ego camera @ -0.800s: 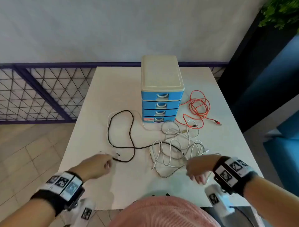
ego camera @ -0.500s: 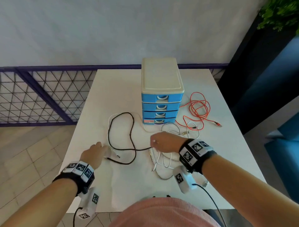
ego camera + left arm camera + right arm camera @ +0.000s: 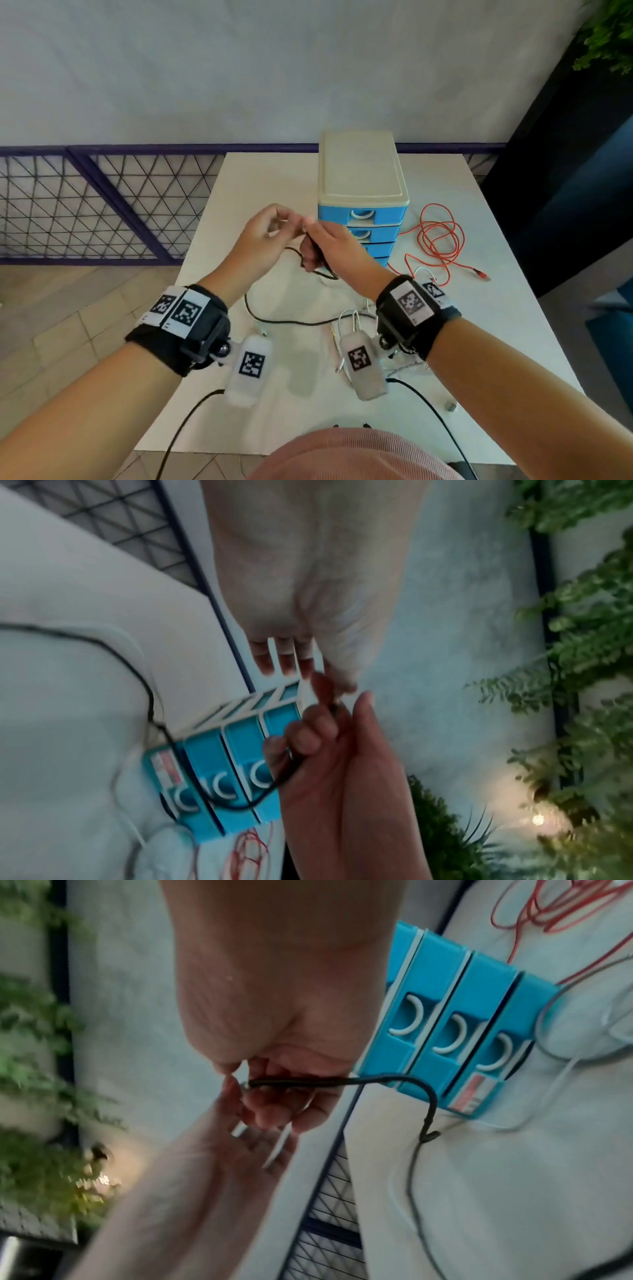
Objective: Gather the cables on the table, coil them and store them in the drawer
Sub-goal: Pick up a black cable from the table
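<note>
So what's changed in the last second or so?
Both hands rose off the table and met before the drawer unit; the right hand and left hand now hold the black cable, lifting its end. Red cable, white cables, closed drawers: unchanged.

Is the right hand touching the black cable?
Touching. In the right wrist view, the right hand has its fingers curled round the black cable, which runs out of the grip and hangs to the table.
</note>
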`<state>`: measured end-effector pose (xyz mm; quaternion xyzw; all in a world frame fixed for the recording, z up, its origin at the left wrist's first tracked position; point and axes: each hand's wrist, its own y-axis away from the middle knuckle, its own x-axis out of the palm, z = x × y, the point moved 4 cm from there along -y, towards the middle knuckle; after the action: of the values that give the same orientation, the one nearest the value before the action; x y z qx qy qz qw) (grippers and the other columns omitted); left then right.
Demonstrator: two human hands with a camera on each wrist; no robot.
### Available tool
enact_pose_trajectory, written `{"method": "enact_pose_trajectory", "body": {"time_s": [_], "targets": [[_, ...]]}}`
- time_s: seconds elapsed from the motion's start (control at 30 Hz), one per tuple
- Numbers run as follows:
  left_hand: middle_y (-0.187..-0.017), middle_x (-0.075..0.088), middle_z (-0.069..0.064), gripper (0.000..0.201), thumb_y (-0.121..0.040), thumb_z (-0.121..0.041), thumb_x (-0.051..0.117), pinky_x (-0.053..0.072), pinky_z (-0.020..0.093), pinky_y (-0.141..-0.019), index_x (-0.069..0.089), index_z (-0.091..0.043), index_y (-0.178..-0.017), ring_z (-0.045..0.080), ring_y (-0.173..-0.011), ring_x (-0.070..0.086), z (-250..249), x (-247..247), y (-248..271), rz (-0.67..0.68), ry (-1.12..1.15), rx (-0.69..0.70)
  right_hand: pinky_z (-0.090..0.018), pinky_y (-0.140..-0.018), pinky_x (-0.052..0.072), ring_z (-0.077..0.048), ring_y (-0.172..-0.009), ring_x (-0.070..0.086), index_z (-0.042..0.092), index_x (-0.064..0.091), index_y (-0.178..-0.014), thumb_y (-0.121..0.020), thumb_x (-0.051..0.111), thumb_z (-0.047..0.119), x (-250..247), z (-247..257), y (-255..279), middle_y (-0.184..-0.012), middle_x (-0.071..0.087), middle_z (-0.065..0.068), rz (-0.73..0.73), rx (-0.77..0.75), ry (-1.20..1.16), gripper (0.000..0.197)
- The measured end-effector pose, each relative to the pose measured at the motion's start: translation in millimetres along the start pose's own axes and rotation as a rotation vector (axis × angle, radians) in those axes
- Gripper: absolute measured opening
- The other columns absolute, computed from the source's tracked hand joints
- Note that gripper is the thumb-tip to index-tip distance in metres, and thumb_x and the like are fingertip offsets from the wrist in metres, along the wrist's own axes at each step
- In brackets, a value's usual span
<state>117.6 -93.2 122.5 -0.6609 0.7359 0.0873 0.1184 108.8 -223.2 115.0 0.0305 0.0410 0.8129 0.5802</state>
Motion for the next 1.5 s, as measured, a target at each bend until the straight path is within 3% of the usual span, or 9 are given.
{"method": "enact_pose_trajectory", "body": {"time_s": [0.13,0.23,0.33,0.57,0.8,0.97,1.13,1.3,1.5], "targets": [[-0.088,0.053,0.014,0.054,-0.097,-0.052,0.021,0.048,0.04,-0.092,0.047,-0.015,-0.127,0.026,-0.078,0.051,-10,43,9,0.365,0.577,-0.164,-0.022,-0.041,0.033,-0.01,-0.041,0.034,0.014,0.053,-0.083,-0.104,0.036,0.025,-10,22,-10,-0.052,0.034,0.006,-0.127,-0.079,-0.07,0.029],[-0.065,0.053,0.007,0.045,-0.095,-0.053,0.038,0.038,0.032,-0.065,0.061,-0.015,-0.094,0.018,-0.062,0.042,5,61,25,0.59,0.159,-0.11,-0.016,-0.036,0.022,-0.006,-0.037,0.026,0.014,0.051,-0.084,-0.104,0.033,0.025,-35,32,-14,-0.052,0.03,0.006,-0.29,-0.087,-0.09,0.03],[-0.058,0.042,-0.002,0.038,-0.094,-0.038,0.051,0.033,0.025,-0.054,0.059,-0.007,-0.075,0.009,-0.05,0.037,47,46,25,0.589,-0.367,-0.054,-0.018,-0.036,0.024,-0.003,-0.037,0.028,0.016,0.054,-0.084,-0.104,0.032,0.025,-75,33,-10,-0.055,0.032,0.004,-0.408,-0.108,0.059,0.031],[-0.057,0.048,-0.007,0.039,-0.095,-0.038,0.044,0.042,0.03,-0.079,0.057,-0.008,-0.074,0.009,-0.059,0.051,114,-31,22,0.325,-0.243,-0.28,-0.024,-0.054,0.033,-0.006,-0.052,0.041,0.019,0.054,-0.089,-0.101,0.032,0.016,-162,12,16,-0.067,0.049,0.008,-0.783,-0.123,0.542,0.025],[-0.067,0.048,0.002,0.03,-0.099,-0.03,0.042,0.04,0.028,-0.05,0.054,-0.012,-0.079,0.014,-0.051,0.042,26,35,-6,0.272,-0.239,-0.031,-0.026,-0.062,0.045,-0.008,-0.059,0.055,0.024,0.06,-0.106,-0.096,0.042,0.05,-53,-8,8,-0.068,0.057,0.008,-0.112,0.034,0.622,0.033],[-0.056,0.037,0.002,0.035,-0.1,-0.035,0.038,0.02,0.019,-0.039,0.057,-0.01,-0.084,0.011,-0.039,0.026,-33,39,-15,0.19,0.091,-0.042,-0.026,-0.048,0.033,-0.011,-0.049,0.037,0.017,0.046,-0.066,-0.094,0.051,0.048,-44,20,2,-0.056,0.042,0.001,-0.2,-0.081,0.47,0.041],[-0.048,0.032,-0.004,0.05,-0.093,-0.056,0.036,0.029,0.022,-0.046,0.046,-0.015,-0.066,0.012,-0.042,0.026,-9,15,-11,0.391,-0.043,-0.162,-0.018,-0.038,0.028,-0.004,-0.039,0.03,0.021,0.039,-0.066,-0.095,0.053,0.04,-93,53,2,-0.052,0.035,0.008,-0.513,-0.113,0.212,0.038],[-0.053,0.04,-0.007,0.052,-0.079,-0.069,0.049,0.045,0.034,-0.089,0.05,-0.018,-0.068,0.015,-0.056,0.048,60,-15,4,0.455,0.003,-0.278,-0.019,-0.037,0.02,-0.007,-0.043,0.024,0.02,0.036,-0.069,-0.097,0.052,0.033,-129,43,13,-0.057,0.029,0.003,-0.745,-0.065,-0.135,0.035],[-0.064,0.049,0.005,0.038,-0.101,-0.033,0.034,0.048,0.037,-0.09,0.043,-0.01,-0.073,0.029,-0.081,0.062,82,0,15,0.446,0.024,-0.38,-0.022,-0.041,0.025,-0.008,-0.044,0.028,0.019,0.039,-0.068,-0.099,0.044,0.042,-126,33,21,-0.055,0.038,0.003,-0.894,-0.081,-0.28,0.039]]}}
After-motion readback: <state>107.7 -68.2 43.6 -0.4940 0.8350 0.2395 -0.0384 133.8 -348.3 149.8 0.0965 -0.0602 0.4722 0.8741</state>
